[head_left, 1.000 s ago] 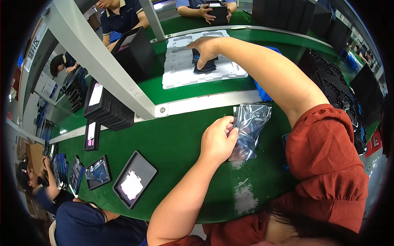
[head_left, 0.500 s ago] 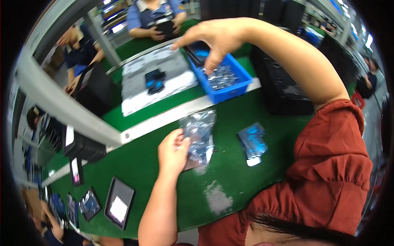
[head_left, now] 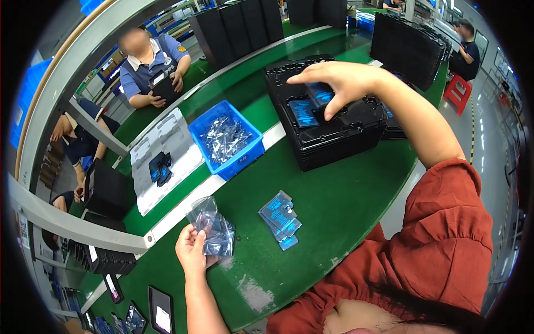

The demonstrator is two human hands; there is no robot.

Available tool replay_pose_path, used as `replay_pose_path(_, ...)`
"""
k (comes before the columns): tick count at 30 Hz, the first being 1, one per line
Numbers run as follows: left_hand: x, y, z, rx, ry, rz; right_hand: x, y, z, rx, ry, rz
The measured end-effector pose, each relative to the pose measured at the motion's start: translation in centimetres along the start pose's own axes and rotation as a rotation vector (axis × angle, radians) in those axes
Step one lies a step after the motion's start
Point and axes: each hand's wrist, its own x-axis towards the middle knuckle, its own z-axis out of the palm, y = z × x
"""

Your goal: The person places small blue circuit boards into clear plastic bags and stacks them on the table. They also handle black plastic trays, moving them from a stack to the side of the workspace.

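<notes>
The green surface (head_left: 339,203) stretches between the black tray stack (head_left: 334,147) at far right and its own curved near edge. Over those trays the right hand (head_left: 351,83) spreads open, thumb apart, above blue-marked panels (head_left: 302,114); the left hand (head_left: 191,250), near left, pinches clear bags (head_left: 219,238), left of a small card pile (head_left: 280,214).

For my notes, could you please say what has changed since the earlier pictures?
The right hand has moved right, from over the white tray to over the black trays, fingers spread. The left hand still holds the clear plastic; dark pieces remain on the white tray.
</notes>
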Motion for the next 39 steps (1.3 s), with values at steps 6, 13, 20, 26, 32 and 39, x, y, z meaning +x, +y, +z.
replay_pose_path(6, 0.2, -1.3, -0.9, 0.011, 0.007, 0.023, -5.4, 4.3, -0.3, 0.136, -0.118, 0.126)
replay_pose_path(13, 0.2, -1.0, -0.8, 0.056, 0.04, 0.006, -3.5, 9.1, -0.1, 0.204, 0.065, 0.139)
replay_pose_path(20, 0.2, -1.1, -0.9, 0.04, 0.039, -0.001, 0.9, 16.4, 1.9, 0.29, -0.006, 0.261)
replay_pose_path(26, -0.1, -0.8, -0.9, 0.067, 0.089, -0.005, 7.9, 13.7, 3.8, 0.149, -0.103, 0.054)
replay_pose_path(32, -0.1, -1.4, -1.6, 0.06, 0.08, 0.005, 7.4, 11.5, 4.6, 0.001, -0.127, 0.036)
replay_pose_path(39, 0.0, -0.6, -0.9, 0.066, 0.068, 0.008, 1.2, 6.2, 5.4, -0.065, 0.161, -0.028)
